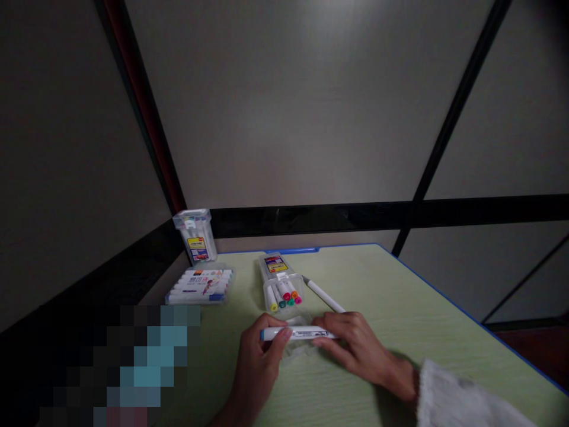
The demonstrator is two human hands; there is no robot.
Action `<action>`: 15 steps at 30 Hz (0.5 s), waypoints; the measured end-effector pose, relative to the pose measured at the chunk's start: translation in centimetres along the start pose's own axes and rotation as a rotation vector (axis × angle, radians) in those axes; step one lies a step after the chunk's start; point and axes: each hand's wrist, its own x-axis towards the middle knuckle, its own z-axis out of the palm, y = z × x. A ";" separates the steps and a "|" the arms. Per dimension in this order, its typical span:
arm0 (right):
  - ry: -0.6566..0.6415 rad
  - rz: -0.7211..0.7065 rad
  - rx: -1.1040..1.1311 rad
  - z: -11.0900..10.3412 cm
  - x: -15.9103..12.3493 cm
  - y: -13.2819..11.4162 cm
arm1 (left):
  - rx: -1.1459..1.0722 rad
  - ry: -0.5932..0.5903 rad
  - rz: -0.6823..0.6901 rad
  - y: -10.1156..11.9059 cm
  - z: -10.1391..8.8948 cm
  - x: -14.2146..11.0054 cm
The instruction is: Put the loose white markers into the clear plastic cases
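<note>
A white marker (304, 333) with a blue left end lies level between my two hands. My left hand (261, 356) pinches it near the blue end, thumb in front. At its other end, my right hand (355, 344) grips it between thumb and fingers, which cover that tip. Under the marker, a clear plastic piece (297, 349) rests on the table, partly hidden. Just beyond lies a clear marker case (275, 274), its open end toward me, holding several markers with coloured ends. A white pen with a grey tip (323, 293) lies behind my right hand.
The pale green table (364, 273) has a blue edge and a blue handle-like strip (293, 250) at the back. At the far left stands an upright clear case of markers (198, 237). A flat marker pack (202, 286) lies before it. Wall panels rise behind.
</note>
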 end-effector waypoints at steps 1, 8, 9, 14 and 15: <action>-0.005 0.003 0.008 0.0 0.0 0.0 | 0.007 -0.005 -0.009 0.0 0.0 0.0; -0.003 0.009 -0.008 0.0 0.0 -0.1 | -0.008 0.011 -0.011 0.1 0.1 0.0; 0.005 0.002 -0.014 0.1 0.0 -0.1 | -0.011 0.015 -0.016 0.1 0.2 0.0; 0.029 -0.013 -0.063 0.1 -0.1 -0.1 | -0.044 0.023 -0.035 0.1 0.3 -0.1; 0.033 -0.019 -0.075 0.1 0.0 -0.1 | -0.050 0.016 -0.032 0.0 0.2 -0.1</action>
